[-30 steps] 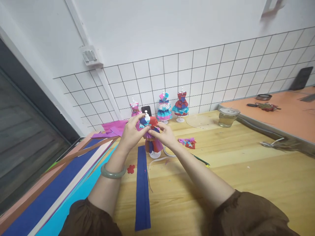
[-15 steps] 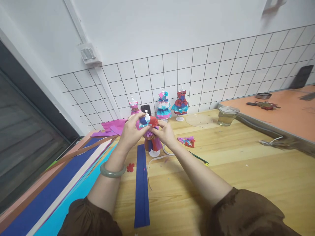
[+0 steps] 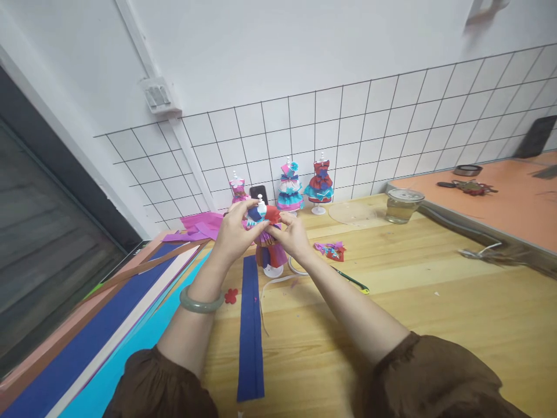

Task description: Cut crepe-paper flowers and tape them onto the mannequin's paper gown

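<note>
A miniature dress form [image 3: 260, 203] on a white round base stands upright on the wooden table, dressed in blue, red and purple crepe paper. My left hand [image 3: 237, 235] curves around its left side, thumb and fingers closed on the bodice. On the other side my right hand [image 3: 292, 233] pinches the red paper piece [image 3: 272, 214] at the shoulder. Part of the bodice is hidden behind my thumbs. Below the hands shows the striped paper skirt [image 3: 271, 255]. A red paper flower [image 3: 231, 296] and a long blue paper strip [image 3: 250, 331] lie nearer to me.
Three dressed forms, one a red-and-blue form [image 3: 321, 181], stand along the gridded wall. Paper scraps [image 3: 331, 251], a green cutter [image 3: 352, 281] and a lidded cup [image 3: 404, 206] sit to the right. Long crepe sheets [image 3: 143, 342] cover the left side. An orange table [image 3: 505, 203] adjoins.
Both hands stay at the dress form's bodice with almost the same grip. The whole view has shifted very slightly.
</note>
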Demonstrator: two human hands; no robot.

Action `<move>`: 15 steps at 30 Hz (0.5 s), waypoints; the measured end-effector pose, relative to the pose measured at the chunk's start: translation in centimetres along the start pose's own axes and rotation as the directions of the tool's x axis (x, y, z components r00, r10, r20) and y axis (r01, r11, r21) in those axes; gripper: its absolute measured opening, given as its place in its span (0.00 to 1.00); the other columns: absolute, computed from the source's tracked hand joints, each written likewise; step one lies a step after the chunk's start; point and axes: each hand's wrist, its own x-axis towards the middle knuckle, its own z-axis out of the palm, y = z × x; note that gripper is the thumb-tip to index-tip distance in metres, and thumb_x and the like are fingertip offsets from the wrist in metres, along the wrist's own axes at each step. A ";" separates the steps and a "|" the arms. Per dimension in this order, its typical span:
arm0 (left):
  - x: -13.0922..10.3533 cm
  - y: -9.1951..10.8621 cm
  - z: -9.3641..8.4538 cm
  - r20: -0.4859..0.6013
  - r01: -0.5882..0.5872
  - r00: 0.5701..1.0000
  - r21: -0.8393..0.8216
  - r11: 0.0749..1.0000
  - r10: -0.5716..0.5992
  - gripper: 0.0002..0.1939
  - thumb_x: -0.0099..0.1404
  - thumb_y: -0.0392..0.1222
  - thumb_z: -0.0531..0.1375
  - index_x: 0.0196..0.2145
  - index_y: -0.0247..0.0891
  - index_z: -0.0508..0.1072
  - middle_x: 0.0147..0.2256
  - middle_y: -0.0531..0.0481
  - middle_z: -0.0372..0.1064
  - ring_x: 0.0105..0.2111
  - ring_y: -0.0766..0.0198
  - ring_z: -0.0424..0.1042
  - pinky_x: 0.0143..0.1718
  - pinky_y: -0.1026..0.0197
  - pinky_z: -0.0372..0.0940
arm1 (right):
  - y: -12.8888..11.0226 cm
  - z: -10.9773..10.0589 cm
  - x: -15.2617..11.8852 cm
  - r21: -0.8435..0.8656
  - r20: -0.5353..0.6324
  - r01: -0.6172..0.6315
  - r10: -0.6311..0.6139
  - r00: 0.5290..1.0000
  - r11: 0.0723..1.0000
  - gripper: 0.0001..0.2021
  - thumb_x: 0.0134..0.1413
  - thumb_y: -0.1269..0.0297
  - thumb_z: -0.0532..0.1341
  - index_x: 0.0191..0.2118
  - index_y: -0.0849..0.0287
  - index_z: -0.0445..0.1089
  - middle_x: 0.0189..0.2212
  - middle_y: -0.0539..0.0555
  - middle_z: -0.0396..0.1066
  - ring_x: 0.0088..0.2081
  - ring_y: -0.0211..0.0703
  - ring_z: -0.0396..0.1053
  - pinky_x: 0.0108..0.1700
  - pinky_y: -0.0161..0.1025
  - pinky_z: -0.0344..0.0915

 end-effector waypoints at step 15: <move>-4.8 -3.5 3.0 -0.076 0.411 0.846 -0.538 0.736 -0.528 0.25 0.58 0.45 0.57 0.52 0.36 0.59 0.43 0.41 0.66 0.45 0.60 0.66 0.47 0.55 0.59 | 0.9 0.0 0.0 0.170 0.098 -0.102 0.087 0.991 0.980 0.08 0.47 0.63 0.60 0.32 0.58 0.75 0.33 0.53 0.73 0.41 0.47 0.68 0.44 0.41 0.61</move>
